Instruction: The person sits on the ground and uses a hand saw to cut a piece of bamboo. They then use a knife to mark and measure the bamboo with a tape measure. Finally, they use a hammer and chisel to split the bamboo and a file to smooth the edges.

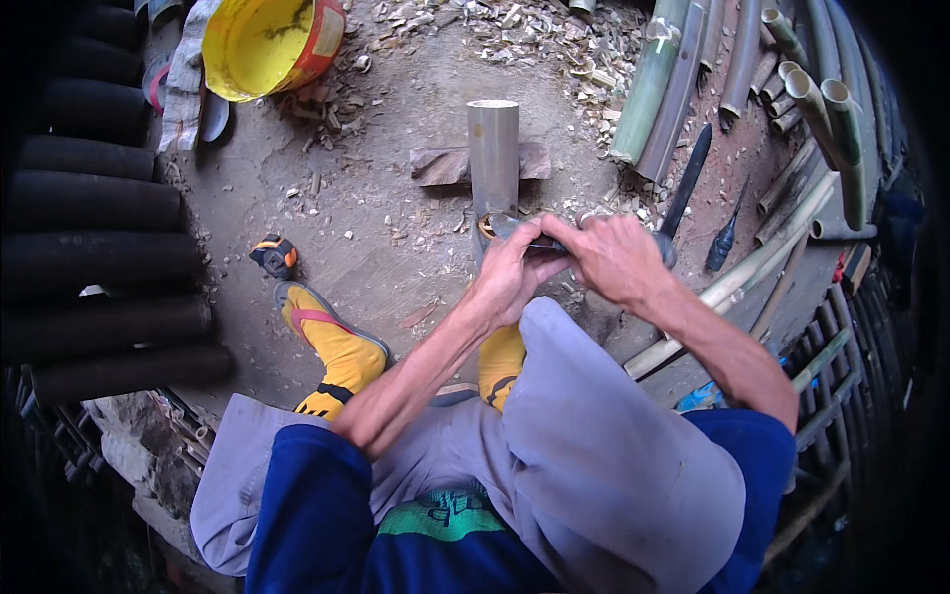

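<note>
A pale bamboo tube (493, 148) rests on a short wooden block (435, 166) in front of me, one end pointing away and the other close to my hands. My left hand (513, 265) is closed at the tube's near end, its thumb and fingers pinched round a small dark metal blade (546, 244). From the right, my right hand (616, 259) is also closed on this blade, its fingers meeting the left ones. Most of the tool is hidden by the fingers, so its full shape does not show.
A tape measure (274, 255) lies by my left foot. At upper left stands a yellow bucket (259, 45) near wood shavings (416, 25). A long dark blade (690, 178) and a pointed tool (725, 238) lie right. Bamboo poles (648, 84) crowd the right; dark tubes (99, 252) line the left.
</note>
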`<act>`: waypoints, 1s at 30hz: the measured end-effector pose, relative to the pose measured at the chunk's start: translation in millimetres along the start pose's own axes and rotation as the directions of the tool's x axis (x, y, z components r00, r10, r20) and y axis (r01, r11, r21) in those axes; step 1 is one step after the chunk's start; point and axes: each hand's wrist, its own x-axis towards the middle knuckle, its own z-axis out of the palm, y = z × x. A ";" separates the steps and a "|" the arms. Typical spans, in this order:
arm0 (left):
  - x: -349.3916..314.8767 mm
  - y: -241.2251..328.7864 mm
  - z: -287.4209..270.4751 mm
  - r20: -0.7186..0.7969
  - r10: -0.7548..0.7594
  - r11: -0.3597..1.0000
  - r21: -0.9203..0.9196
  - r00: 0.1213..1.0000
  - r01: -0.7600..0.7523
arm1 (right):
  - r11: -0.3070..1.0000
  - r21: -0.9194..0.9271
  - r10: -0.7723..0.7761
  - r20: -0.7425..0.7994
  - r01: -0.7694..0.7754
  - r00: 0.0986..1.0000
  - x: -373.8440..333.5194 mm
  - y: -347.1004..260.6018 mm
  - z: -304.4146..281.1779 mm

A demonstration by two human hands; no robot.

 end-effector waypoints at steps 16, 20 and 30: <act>-0.8 -24.0 18.2 -0.246 -0.058 0.996 -0.086 0.968 0.038 | 0.989 0.012 -0.147 0.119 0.147 0.982 13.3 26.2 7.4; -4.3 7.5 -8.4 -0.396 -0.169 0.764 0.526 0.903 0.373 | 0.593 0.802 0.178 -0.038 -0.077 0.983 -14.4 -31.8 89.1; 4.3 5.8 -0.5 -0.197 -0.005 0.811 0.573 0.980 0.119 | 0.915 0.367 0.239 -0.163 -0.166 0.957 -9.7 -18.0 50.8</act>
